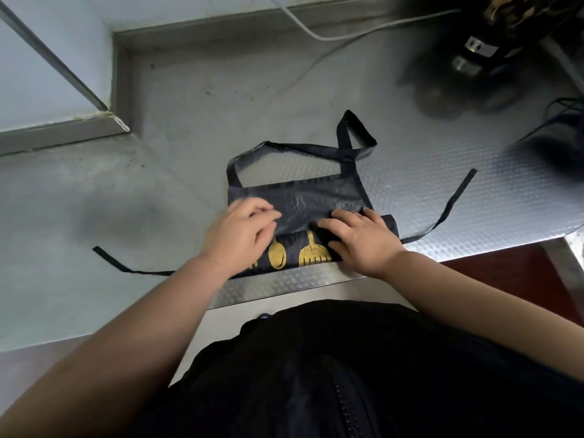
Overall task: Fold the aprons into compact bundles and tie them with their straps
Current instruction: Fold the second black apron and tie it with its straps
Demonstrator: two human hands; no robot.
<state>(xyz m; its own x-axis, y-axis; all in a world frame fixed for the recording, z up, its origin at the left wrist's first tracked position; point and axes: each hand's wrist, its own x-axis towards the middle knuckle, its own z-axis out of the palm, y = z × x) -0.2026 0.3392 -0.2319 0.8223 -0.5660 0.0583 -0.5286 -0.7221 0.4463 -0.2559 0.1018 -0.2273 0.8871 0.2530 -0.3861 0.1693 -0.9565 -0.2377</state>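
A dark apron (303, 197) with gold utensil prints lay at the near edge of the steel counter (189, 121), right in front of the person. Its near part was folded up into a thick band, and its far part was still flat. The neck strap (346, 143) looped toward the middle of the counter. One waist strap (126, 269) trailed left along the near edge, and the other (455, 200) ran off toward the right edge. The left hand (243, 232) rested on the left end of the fold with its fingers curled onto the cloth, but it was blurred, so I could not tell whether it pinched anything. The right hand (363, 241) lay on the right end, with bent fingers gripping the folded band and the thumb on the flat cloth beyond it. A white cable (316, 34) ran along the far edge. Dark blurred objects (474, 58) stood at the far right corner.
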